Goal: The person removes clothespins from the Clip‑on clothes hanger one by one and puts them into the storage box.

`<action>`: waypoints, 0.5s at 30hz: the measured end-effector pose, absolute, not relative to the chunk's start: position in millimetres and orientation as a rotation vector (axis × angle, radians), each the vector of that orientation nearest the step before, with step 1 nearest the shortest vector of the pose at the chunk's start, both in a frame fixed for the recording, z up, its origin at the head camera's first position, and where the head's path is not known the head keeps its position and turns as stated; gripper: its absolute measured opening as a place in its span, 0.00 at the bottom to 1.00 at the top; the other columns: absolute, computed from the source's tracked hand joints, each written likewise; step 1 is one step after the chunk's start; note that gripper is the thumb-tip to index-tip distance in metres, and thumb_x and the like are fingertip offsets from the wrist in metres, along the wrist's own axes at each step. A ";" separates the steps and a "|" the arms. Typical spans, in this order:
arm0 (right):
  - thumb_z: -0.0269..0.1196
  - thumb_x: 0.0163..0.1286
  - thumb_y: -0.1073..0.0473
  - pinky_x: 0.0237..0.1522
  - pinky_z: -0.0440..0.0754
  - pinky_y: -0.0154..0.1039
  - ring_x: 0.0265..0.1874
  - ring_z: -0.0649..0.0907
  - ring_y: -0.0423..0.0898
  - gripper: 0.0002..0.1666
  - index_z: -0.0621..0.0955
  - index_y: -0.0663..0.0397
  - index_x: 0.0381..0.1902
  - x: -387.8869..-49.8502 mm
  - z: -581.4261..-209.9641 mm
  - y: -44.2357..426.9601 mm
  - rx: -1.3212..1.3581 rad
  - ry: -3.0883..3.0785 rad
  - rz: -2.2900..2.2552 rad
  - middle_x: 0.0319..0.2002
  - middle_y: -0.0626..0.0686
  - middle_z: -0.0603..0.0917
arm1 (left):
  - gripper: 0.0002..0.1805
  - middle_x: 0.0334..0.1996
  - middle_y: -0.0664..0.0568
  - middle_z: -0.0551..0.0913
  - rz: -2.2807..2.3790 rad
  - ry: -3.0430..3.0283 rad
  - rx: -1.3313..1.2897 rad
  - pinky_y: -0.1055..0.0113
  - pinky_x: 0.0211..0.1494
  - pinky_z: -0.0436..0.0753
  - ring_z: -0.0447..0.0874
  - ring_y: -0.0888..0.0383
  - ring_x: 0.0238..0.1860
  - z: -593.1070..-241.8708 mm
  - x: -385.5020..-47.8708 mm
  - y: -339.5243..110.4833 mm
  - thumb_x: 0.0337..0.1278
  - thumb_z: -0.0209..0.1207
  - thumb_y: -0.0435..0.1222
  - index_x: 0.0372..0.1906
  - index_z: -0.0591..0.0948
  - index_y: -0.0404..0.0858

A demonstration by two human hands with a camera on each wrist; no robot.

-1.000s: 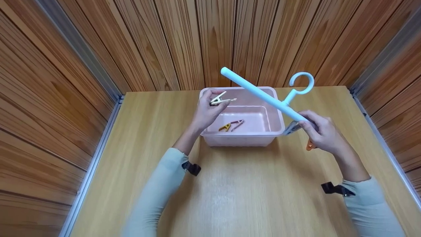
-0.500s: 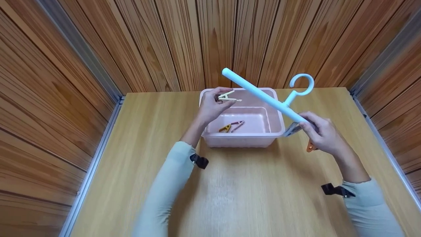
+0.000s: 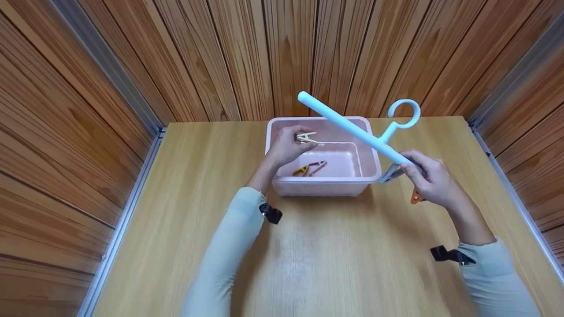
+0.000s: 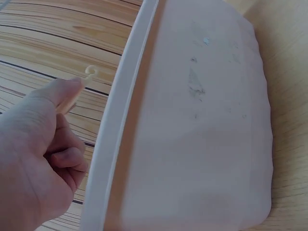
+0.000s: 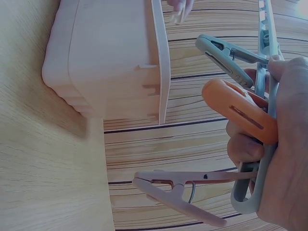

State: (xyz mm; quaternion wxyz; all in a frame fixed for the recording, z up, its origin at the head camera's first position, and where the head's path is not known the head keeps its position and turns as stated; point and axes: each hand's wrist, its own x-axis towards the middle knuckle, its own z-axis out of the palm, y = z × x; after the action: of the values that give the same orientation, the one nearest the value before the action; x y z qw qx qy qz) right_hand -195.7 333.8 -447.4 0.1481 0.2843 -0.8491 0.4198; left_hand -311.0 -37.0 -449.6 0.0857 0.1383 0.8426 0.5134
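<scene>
Between thumb and fingers, my left hand [image 3: 286,147] pinches a cream clothespin [image 3: 306,138] over the left part of a pink plastic bin [image 3: 326,180]. My right hand [image 3: 431,177] grips one end of a light blue hanger [image 3: 348,125], which slants up to the left with its hook on top. In the right wrist view a grey-blue clothespin [image 5: 224,55], an orange clothespin [image 5: 240,110] and a pink clothespin [image 5: 178,190] hang on the hanger's bar near that hand. A yellow clothespin [image 3: 301,171] and a pinkish-red clothespin [image 3: 318,167] lie inside the bin.
The bin stands at the back of a wooden table [image 3: 317,255], close to the plank wall [image 3: 246,61]. The hanger's free end reaches over the bin's back rim. Metal rails [image 3: 125,211] run along the table's sides.
My left hand has moved right with the cream clothespin, then sunk a little toward the bin. The clothespin's tilt has changed. My right hand and the hanger have stayed nearly still.
</scene>
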 end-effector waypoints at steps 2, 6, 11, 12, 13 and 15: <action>0.59 0.75 0.81 0.17 0.69 0.29 0.14 0.71 0.33 0.18 0.84 0.70 0.59 -195.3 -447.2 334.3 0.817 -2.446 1.213 0.27 0.39 0.76 | 0.23 0.55 0.47 0.91 1.492 2.496 0.392 0.70 0.47 0.83 0.87 0.59 0.46 -449.1 -311.3 -37.2 0.77 0.71 0.39 0.71 0.86 0.40; 0.60 0.75 0.81 0.17 0.69 0.29 0.14 0.71 0.33 0.18 0.84 0.70 0.59 -194.9 -447.1 335.2 0.822 -2.453 1.222 0.28 0.38 0.77 | 0.22 0.58 0.47 0.92 1.442 2.480 0.370 0.68 0.51 0.85 0.89 0.56 0.51 -447.0 -312.5 -37.4 0.79 0.70 0.41 0.70 0.86 0.40; 0.60 0.75 0.81 0.17 0.69 0.29 0.14 0.71 0.34 0.18 0.84 0.70 0.59 -195.3 -446.8 336.0 0.819 -2.457 1.220 0.30 0.36 0.78 | 0.22 0.47 0.52 0.90 1.427 2.487 0.360 0.70 0.46 0.82 0.85 0.60 0.43 -444.0 -314.8 -37.1 0.80 0.69 0.44 0.69 0.87 0.41; 0.60 0.75 0.80 0.17 0.70 0.29 0.14 0.72 0.34 0.18 0.84 0.70 0.59 -195.5 -446.7 336.2 0.818 -2.459 1.217 0.30 0.36 0.78 | 0.22 0.42 0.54 0.88 1.432 2.491 0.364 0.70 0.43 0.80 0.83 0.60 0.40 -443.6 -315.2 -36.8 0.80 0.69 0.44 0.70 0.87 0.42; 0.61 0.75 0.80 0.17 0.69 0.29 0.14 0.71 0.34 0.18 0.84 0.71 0.59 -195.5 -446.6 336.4 0.815 -2.462 1.216 0.30 0.35 0.79 | 0.22 0.37 0.55 0.85 1.439 2.498 0.372 0.71 0.40 0.77 0.80 0.61 0.36 -443.3 -315.7 -36.3 0.80 0.69 0.44 0.70 0.87 0.42; 0.61 0.76 0.79 0.17 0.69 0.30 0.14 0.71 0.33 0.17 0.84 0.71 0.59 -195.7 -446.4 336.9 0.813 -2.470 1.212 0.31 0.35 0.80 | 0.23 0.29 0.58 0.79 1.456 2.507 0.393 0.71 0.35 0.72 0.74 0.62 0.30 -442.8 -316.2 -35.6 0.80 0.69 0.44 0.71 0.86 0.42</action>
State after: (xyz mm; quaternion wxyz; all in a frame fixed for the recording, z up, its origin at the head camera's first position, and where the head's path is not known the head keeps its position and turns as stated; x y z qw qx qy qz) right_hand -195.7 336.9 -446.4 0.1359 0.2809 -0.8528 0.4187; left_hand -316.2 -35.6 -442.8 0.1079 0.1334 0.8518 0.4949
